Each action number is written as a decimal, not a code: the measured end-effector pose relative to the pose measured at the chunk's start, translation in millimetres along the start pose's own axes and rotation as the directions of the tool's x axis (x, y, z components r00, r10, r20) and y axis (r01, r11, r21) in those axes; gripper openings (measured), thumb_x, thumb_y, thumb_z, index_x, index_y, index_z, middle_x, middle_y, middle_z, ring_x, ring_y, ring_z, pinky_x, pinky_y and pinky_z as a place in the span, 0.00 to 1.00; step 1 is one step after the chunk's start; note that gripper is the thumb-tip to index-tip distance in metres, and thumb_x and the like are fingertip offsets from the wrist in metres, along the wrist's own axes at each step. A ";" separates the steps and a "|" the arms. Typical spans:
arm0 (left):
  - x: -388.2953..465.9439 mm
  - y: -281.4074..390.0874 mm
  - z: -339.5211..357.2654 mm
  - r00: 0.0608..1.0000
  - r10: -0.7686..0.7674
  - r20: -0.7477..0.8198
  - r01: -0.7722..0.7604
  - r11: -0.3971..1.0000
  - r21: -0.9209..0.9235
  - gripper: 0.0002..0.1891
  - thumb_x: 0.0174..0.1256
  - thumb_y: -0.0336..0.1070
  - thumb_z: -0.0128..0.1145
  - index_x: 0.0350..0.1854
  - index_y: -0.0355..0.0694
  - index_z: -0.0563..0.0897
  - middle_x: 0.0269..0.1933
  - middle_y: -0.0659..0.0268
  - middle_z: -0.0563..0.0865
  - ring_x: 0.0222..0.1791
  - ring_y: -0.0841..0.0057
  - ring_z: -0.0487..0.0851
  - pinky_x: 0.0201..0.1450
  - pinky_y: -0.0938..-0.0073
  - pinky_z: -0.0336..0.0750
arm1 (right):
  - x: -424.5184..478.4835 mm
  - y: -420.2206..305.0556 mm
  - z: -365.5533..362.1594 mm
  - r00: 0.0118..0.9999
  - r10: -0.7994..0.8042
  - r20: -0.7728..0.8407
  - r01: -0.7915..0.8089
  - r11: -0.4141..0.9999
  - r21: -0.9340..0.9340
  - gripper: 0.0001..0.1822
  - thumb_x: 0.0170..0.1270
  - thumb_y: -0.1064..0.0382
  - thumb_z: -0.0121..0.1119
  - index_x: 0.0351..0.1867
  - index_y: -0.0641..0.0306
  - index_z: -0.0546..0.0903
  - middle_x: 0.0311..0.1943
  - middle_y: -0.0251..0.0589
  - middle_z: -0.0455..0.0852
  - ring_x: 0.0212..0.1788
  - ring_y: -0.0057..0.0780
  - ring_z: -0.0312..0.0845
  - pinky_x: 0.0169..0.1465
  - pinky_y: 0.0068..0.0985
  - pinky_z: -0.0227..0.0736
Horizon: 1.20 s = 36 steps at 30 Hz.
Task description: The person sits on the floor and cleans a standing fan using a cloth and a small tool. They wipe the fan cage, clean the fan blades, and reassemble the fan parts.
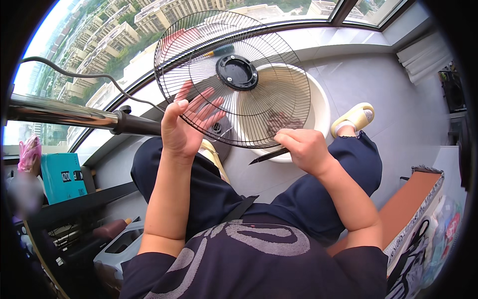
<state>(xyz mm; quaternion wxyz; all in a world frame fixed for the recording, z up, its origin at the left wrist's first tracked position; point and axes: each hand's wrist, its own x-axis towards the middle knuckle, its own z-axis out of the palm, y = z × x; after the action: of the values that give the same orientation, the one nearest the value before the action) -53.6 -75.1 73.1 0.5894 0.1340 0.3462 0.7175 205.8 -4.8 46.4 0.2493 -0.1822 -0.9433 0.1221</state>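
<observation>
A round black wire fan grille [269, 93] with a black plastic hub ring [237, 73] is held tilted over a white basin [322, 108]. My left hand [186, 129] supports its lower left rim, thumb in front and spread fingers behind the wires. My right hand [306, 149] is closed at the lower right rim, with a dark, pointed flat piece [267, 156] sticking out from under it; whether this is a tool or a part of the grille I cannot tell. Through the wires a brownish, crumpled thing shows in the basin.
A fan stand with a chrome pole [63, 112] leans in from the left, a grey cable [89, 76] above it. Windows run along the far side. A teal box [63, 177] stands at left, a brown-topped bench [409, 202] at right. My slippered feet flank the basin.
</observation>
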 end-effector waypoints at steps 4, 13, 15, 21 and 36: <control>-2.6 3.1 6.1 0.993 0.054 0.102 -0.054 0.999 0.000 0.40 0.43 0.41 0.57 0.65 0.43 0.60 0.61 0.42 0.64 0.61 0.44 0.66 0.58 0.46 0.69 | 5.9 7.2 -18.6 0.970 0.200 0.141 -0.243 0.859 0.450 0.15 0.46 0.70 0.63 0.39 0.63 0.82 0.32 0.33 0.85 0.26 0.20 0.79 0.27 0.19 0.71; -6.8 -1.4 13.3 0.968 0.007 0.249 -0.010 1.000 0.009 0.45 0.43 0.47 0.58 0.69 0.43 0.56 0.67 0.40 0.57 0.67 0.40 0.55 0.66 0.43 0.54 | 11.0 17.4 -36.0 0.860 0.444 -0.251 -0.384 0.888 0.254 0.12 0.49 0.67 0.68 0.36 0.67 0.81 0.23 0.38 0.80 0.23 0.23 0.73 0.27 0.19 0.67; -7.1 -3.8 14.5 0.968 0.006 0.252 -0.008 1.000 0.004 0.45 0.43 0.47 0.58 0.69 0.42 0.56 0.66 0.40 0.58 0.67 0.40 0.55 0.66 0.43 0.54 | 21.7 9.7 -33.8 0.854 0.475 -0.213 -0.398 0.859 0.323 0.10 0.48 0.69 0.66 0.34 0.67 0.81 0.22 0.39 0.79 0.22 0.27 0.73 0.26 0.22 0.67; -8.4 -12.7 18.1 0.969 0.003 0.248 0.000 1.000 -0.015 0.45 0.43 0.47 0.58 0.69 0.42 0.56 0.66 0.40 0.58 0.66 0.41 0.56 0.66 0.43 0.54 | 41.8 5.0 -16.2 0.837 0.547 -0.005 -0.483 0.744 0.462 0.10 0.44 0.73 0.65 0.31 0.68 0.79 0.25 0.35 0.76 0.27 0.20 0.72 0.29 0.18 0.67; -18.5 -18.3 15.7 0.979 0.023 0.203 -0.016 0.999 -0.040 0.46 0.43 0.45 0.58 0.69 0.41 0.55 0.66 0.40 0.59 0.66 0.41 0.58 0.66 0.45 0.55 | 45.2 15.4 -3.3 0.690 0.721 -0.056 -0.522 0.550 0.652 0.06 0.56 0.66 0.60 0.28 0.66 0.78 0.19 0.30 0.77 0.20 0.11 0.66 0.25 0.15 0.62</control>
<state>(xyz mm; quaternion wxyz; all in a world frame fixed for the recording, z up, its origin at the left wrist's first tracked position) -25.4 -86.0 76.5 0.6170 0.1987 0.2693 0.7122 175.3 27.9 63.5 0.3801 -0.4388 -0.6731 0.4582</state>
